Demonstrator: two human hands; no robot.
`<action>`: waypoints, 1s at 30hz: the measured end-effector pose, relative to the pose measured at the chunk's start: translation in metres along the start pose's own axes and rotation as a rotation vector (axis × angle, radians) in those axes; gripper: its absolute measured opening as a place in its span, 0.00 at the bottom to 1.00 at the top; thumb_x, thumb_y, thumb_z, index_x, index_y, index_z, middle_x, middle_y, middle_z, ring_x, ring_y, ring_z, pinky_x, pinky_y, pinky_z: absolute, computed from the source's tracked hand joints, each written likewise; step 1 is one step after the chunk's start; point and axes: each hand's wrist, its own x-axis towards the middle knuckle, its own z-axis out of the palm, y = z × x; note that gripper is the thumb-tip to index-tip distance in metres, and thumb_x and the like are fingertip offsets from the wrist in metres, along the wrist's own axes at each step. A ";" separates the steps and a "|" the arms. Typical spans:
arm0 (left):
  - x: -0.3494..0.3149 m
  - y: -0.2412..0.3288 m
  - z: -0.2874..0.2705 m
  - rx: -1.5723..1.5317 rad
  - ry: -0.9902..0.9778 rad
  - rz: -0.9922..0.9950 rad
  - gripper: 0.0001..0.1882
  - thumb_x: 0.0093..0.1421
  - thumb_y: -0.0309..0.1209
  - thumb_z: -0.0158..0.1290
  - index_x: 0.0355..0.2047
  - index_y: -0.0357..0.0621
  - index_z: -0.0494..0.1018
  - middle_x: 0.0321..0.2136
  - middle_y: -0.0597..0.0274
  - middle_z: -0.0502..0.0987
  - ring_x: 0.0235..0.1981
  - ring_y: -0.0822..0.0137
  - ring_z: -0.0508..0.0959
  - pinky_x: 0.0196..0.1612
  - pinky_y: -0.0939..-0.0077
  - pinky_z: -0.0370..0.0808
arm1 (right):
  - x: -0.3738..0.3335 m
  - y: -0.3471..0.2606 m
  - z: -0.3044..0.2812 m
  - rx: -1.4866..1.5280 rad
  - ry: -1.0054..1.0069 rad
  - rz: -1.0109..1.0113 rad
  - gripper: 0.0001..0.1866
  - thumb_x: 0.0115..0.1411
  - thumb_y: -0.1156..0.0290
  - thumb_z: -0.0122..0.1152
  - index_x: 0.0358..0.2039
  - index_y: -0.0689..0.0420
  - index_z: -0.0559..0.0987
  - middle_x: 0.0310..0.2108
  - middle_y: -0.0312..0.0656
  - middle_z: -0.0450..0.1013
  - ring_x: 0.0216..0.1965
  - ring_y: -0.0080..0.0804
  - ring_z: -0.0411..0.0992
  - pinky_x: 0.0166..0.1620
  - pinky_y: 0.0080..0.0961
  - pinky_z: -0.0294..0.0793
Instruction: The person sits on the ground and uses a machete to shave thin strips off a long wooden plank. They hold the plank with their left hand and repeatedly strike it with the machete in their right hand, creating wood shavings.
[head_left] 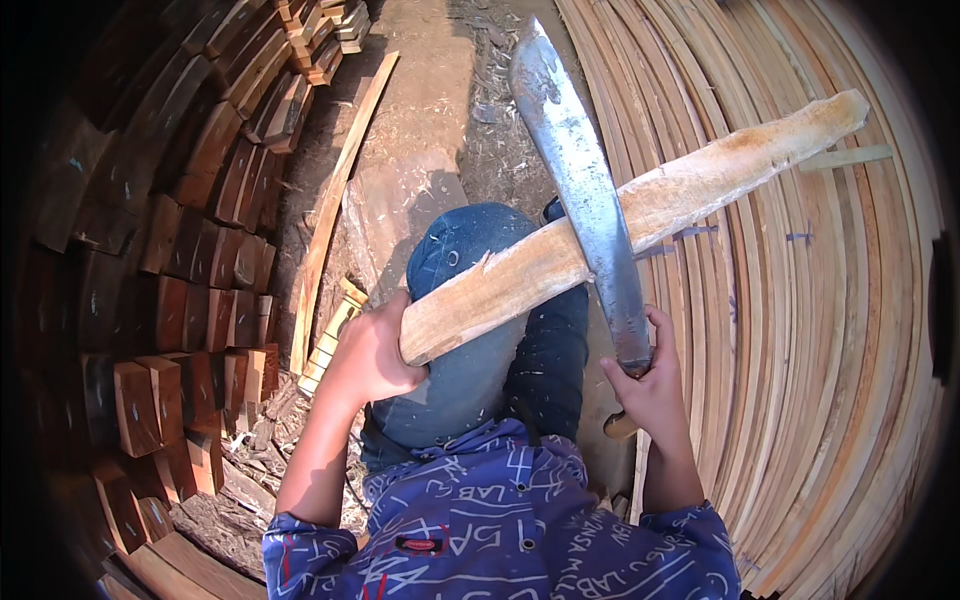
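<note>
A long, rough plank point(490, 295) runs from lower left to upper right across my raised knee point(465, 240). My left hand point(372, 345) is closed round its near end. In my right hand point(655, 390) is a machete, gripped by its wooden handle point(620, 427), which is mostly hidden by the fingers. Its broad steel blade point(585, 180) points up and away, crossing over the middle of the plank. The edge looks to be at or very near the wood; contact cannot be made out for certain. Small chips cling to my jeans.
Stacked wood blocks point(200, 330) rise along the left. Long boards point(700, 420) lie side by side on the right, a short stick point(845, 157) on them. A narrow strip of wood point(345, 190) and a yellow banded object point(335, 335) lie near my left hand. Bark and chips point(260, 450) litter the ground.
</note>
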 end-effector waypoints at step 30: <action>0.002 -0.007 0.001 -0.009 0.076 0.036 0.33 0.32 0.29 0.59 0.43 0.30 0.67 0.23 0.34 0.73 0.32 0.34 0.76 0.36 0.56 0.72 | 0.011 -0.001 0.004 0.331 0.137 0.107 0.31 0.56 0.86 0.59 0.58 0.60 0.59 0.29 0.40 0.71 0.15 0.18 0.65 0.16 0.16 0.64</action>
